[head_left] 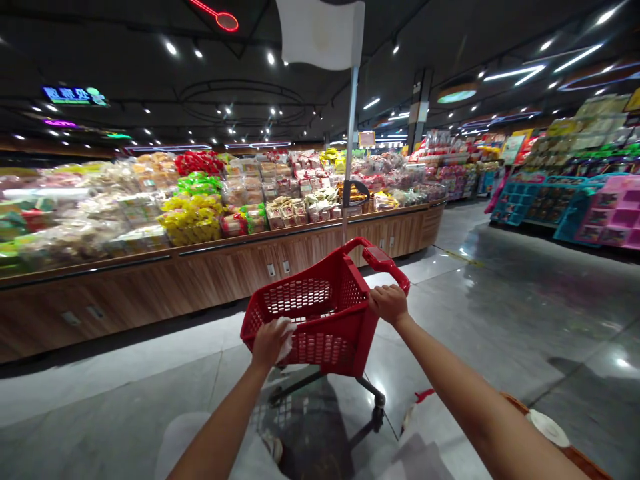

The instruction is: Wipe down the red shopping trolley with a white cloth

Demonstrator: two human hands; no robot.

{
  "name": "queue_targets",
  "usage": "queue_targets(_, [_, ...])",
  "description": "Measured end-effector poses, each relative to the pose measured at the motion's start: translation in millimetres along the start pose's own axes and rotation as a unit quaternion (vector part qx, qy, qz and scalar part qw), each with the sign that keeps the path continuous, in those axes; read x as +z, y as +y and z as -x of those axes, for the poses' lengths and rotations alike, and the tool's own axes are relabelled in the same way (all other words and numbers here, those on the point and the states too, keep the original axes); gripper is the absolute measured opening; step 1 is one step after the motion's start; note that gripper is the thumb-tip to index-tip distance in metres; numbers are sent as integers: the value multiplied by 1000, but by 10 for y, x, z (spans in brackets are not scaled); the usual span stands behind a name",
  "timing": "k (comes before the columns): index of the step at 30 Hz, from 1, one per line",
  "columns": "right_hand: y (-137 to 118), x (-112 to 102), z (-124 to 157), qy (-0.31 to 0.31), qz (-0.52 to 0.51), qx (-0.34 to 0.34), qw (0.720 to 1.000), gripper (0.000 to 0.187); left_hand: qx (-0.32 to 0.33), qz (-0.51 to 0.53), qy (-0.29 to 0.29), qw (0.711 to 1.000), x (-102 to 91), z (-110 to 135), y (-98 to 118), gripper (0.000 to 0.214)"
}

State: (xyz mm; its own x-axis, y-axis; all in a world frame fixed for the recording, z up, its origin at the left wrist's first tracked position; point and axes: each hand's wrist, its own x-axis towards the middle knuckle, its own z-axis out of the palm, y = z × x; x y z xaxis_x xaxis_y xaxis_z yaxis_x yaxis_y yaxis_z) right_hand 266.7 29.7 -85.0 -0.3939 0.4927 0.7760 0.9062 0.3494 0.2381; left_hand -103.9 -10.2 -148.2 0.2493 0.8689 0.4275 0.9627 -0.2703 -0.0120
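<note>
In front of me stands a red plastic shopping cart [330,327] with perforated sides, its handle [385,263] at the right end. My left hand [269,341] is closed on a white wipe [287,340], which lies against the rim of the near side. At the cart's back corner, just below the handle, my right hand [389,303] is wrapped round the red edge. A pole [351,120] with a white flag [323,33] rises at the cart's handle end.
Beyond the cart runs a long wooden display counter [220,270] piled with packaged food. Blue and pink display racks [537,200] stand at the right. Grey tiled floor [480,320] surrounds the cart. A brown-rimmed object with a white disc [549,428] is at lower right.
</note>
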Motion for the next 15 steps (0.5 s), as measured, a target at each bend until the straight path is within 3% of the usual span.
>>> queue_targets(2, [-13,-1,6,8,5,10,1000,30,-12,-11,5,1000,-11,133,-199,19])
queue_targets(4, [-53,2,-1,16,7,18,1000,29,-15,-7,6,1000,-19,132,-124,18])
queue_targets(6, [-109,10,-19,20,5,20,1000,29,-6,8,6,1000,-29,-3,199,18])
queue_targets(11, [-231,28,-63,20,-3,15,1000,29,24,75,-10,997,-104,-601,1367,26])
queue_targets(13, [-244,34,-67,17,-6,11,1000,28,36,87,-10,996,-137,-757,1632,28])
queue_targets(15, [-229,44,-62,17,-7,-4,1000,29,43,89,-21,995,-149,-787,1656,30])
